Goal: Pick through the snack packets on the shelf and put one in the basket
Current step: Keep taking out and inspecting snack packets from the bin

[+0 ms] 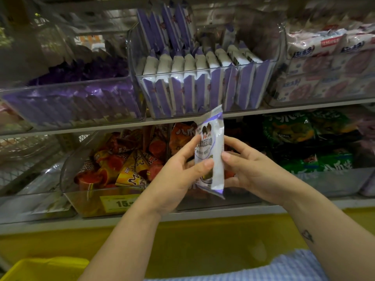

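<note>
Left grip (178, 169) and right grip (249, 171) pinch the packet (213, 151) by fingertips (208, 164) only; it may slip out before the basket (40, 268)

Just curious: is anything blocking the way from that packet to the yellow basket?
Nothing visible does. The packet, gripped by the left hand and right hand, is off the shelf; only the left forearm crosses the line to the basket.

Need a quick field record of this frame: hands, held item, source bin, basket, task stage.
left hand: pinches packet's left edge
right hand: pinches packet's right edge
packet: white and purple, upright between both hands
matching packets: stand in rows in clear bin, upper shelf
basket: yellow, lower left, only a corner visible
stage: packet picked, not yet in basket
</note>
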`<state>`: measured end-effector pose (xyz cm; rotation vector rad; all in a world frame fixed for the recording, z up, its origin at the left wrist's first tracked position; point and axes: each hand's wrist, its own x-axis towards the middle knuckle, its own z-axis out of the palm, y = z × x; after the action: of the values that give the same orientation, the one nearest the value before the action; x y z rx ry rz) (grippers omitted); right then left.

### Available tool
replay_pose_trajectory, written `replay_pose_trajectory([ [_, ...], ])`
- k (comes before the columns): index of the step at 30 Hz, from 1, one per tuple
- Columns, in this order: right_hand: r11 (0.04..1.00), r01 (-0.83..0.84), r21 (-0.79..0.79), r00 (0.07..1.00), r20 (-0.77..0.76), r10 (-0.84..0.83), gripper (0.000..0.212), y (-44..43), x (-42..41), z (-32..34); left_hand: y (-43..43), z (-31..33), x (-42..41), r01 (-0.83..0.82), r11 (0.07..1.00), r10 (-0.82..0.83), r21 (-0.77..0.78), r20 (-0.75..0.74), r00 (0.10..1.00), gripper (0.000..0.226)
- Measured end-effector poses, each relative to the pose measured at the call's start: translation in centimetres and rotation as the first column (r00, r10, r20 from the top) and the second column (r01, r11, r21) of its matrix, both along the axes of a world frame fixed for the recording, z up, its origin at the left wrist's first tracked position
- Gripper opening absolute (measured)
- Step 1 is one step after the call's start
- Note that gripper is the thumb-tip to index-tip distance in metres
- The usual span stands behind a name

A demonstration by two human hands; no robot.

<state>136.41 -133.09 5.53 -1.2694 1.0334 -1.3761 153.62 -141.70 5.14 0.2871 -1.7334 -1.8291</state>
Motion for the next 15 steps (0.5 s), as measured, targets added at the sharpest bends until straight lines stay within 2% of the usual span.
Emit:
replay_pose_trajectory([
  [3, 0.999, 0.034, 0.008, 0.994, -0.100, -0.033, 0.067, -0.04, 0.22, -0.08, 0.17, -0.18, 0.14, 0.089, 0.992, -0.089, 0.084, -0.007, 0.996, 0.074],
  [8, 0.996, 0.084, -0.041, 0.962, -0.259, -0.091, 0.051, 0.32, 0.20, -0.02, -0.01, -0.34, 0.42, 0.152, 0.985, -0.154, 0.081, 0.012, 0.988, 0.056],
  [15, 0.979, 0.189, -0.079, 0.894, -0.398, -0.205, 0.076, 0.16, -0.47, -0.15, -0.14, -0.23, 0.45, 0.106, 0.991, -0.108, 0.084, 0.028, 0.994, 0.047],
])
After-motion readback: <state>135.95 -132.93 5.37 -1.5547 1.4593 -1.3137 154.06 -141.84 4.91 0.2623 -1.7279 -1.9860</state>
